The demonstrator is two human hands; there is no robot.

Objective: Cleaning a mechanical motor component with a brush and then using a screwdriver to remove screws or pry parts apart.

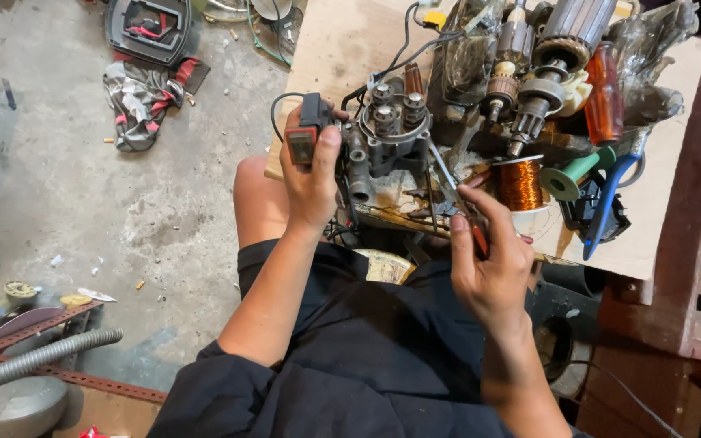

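Here, the left hand (pixel 311 182) grips a small black switch box with a red rocker (pixel 305 134) at the wooden board's (pixel 342 49) left edge, touching the grey metal pump head (pixel 387 138). The right hand (pixel 488 259) pinches slim pliers (pixel 452 191), angled up-left toward it.

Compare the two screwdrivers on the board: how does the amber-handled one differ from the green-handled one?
The amber-handled screwdriver has a translucent orange-brown handle; the green-handled screwdriver has an opaque green one. The amber one lies nearly straight up the picture beside the motor armatures; the green one lies slanted, its round butt end by the copper wire coil. Both lie untouched on the wooden board, away from both hands.
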